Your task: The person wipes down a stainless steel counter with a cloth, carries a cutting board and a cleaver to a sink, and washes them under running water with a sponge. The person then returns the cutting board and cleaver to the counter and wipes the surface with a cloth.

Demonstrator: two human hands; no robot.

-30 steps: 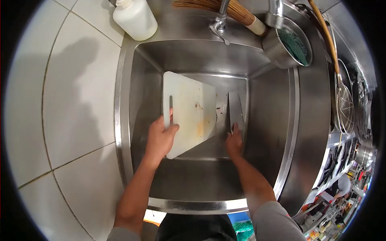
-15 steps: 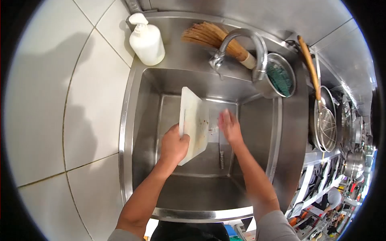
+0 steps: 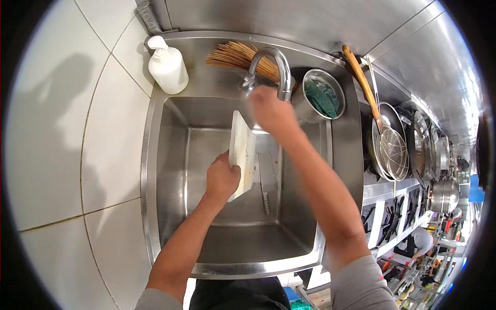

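My left hand [image 3: 222, 176] is closed on the lower left edge of a white cutting board [image 3: 244, 152], which stands tilted on edge over the sink [image 3: 206, 243]. Brownish specks mark the board's face. Blurred by motion, my right hand [image 3: 269, 111] is at the base of the curved faucet [image 3: 284, 72], near its lever [image 3: 248, 82]. Its fingers are smeared, so I cannot tell whether they touch the lever. On the sink floor, right of the board, lies a knife [image 3: 265, 199] with a patterned handle.
Behind the sink are a white pump bottle [image 3: 169, 70], a straw whisk brush [image 3: 232, 56] and a metal pot [image 3: 310, 106] holding green scouring pads [image 3: 321, 98]. A wire strainer [image 3: 393, 152] and pans sit at right. Farther off, a person [image 3: 421, 242] is visible.
My right hand has moved from above the sink floor up to the faucet. My left hand still grips the cutting board, now turned more edge-on. The view has shifted right.
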